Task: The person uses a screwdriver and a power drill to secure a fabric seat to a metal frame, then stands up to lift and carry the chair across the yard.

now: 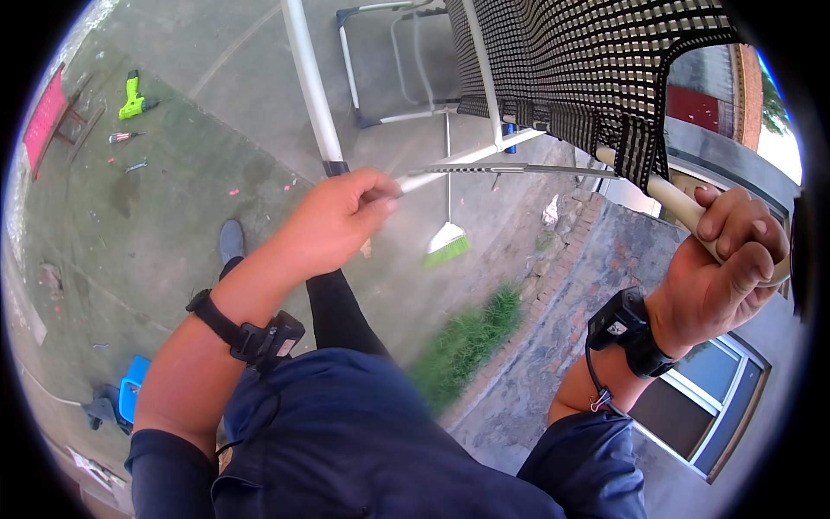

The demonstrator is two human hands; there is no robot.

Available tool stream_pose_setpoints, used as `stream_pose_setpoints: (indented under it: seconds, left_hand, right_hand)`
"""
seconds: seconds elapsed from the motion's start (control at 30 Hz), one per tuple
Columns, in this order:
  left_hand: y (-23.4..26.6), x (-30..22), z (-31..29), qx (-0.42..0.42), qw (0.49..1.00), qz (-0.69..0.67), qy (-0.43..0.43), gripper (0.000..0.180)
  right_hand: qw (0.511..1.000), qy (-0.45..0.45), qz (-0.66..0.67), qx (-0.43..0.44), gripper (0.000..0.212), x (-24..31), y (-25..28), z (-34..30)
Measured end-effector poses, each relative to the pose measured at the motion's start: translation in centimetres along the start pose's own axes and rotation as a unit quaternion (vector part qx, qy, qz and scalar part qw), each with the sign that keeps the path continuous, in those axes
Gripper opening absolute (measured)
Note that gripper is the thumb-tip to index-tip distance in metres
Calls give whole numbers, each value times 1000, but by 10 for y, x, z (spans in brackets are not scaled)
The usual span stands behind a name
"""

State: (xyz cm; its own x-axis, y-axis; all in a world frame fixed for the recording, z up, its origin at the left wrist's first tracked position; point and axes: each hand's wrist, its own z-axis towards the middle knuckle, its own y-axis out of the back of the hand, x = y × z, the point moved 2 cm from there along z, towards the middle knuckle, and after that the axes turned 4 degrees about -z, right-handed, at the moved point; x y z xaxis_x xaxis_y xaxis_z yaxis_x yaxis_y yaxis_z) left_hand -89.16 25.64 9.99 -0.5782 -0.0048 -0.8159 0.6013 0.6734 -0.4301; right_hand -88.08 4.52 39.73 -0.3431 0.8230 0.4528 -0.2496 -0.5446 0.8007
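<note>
A chair with a white tube frame (307, 82) and black-and-white woven mesh fabric (588, 52) is tilted up in front of me. My left hand (341, 216) is closed around the frame near a dark joint, where an upright tube meets a slanting one; its fingertips are partly hidden. A notched flat metal bar (519, 169) runs from beside that hand toward the fabric's lower corner. On the right, my right hand (726, 251) wraps around the cream curved tube end (679, 203), just past the fabric's hem. Both wrists carry strapped black devices.
A green-bristled broom (447, 242) stands beneath the frame. On the concrete at left lie a green power drill (134, 97), a screwdriver (125, 137), a small wrench (137, 165) and a pink-seated stool (50, 117). A blue container (131, 387) is at lower left. Grass (471, 333) borders a brick edge.
</note>
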Motion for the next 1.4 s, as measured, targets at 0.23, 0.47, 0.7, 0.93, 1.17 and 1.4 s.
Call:
stream_pose_setpoints:
  seconds: [0.23, 0.47, 0.7, 0.93, 1.17, 1.4]
  left_hand:
    - [-9, 7, 28, -29, 990, 124, -56, 24]
    - [-23, 13, 56, -47, 975, 177, -127, 31]
    - [-50, 15, 87, -16, 975, 148, -163, 39]
    - [-64, 17, 106, 55, 978, 120, -163, 36]
    - [-66, 20, 110, 63, 976, 106, -182, 32]
    - [-68, 19, 110, 70, 978, 100, -170, 32]
  right_hand:
    - [1000, 5, 3, 19, 44, -5, 10, -2]
    - [999, -15, 15, 30, 42, -2, 10, -7]
    - [997, -25, 56, 47, 48, -2, 12, -8]
    - [997, -19, 78, 4, 52, -1, 5, -12]
    - [996, -24, 82, -7, 51, -2, 6, -14]
    - [996, -18, 87, -5, 51, 0, 7, -13]
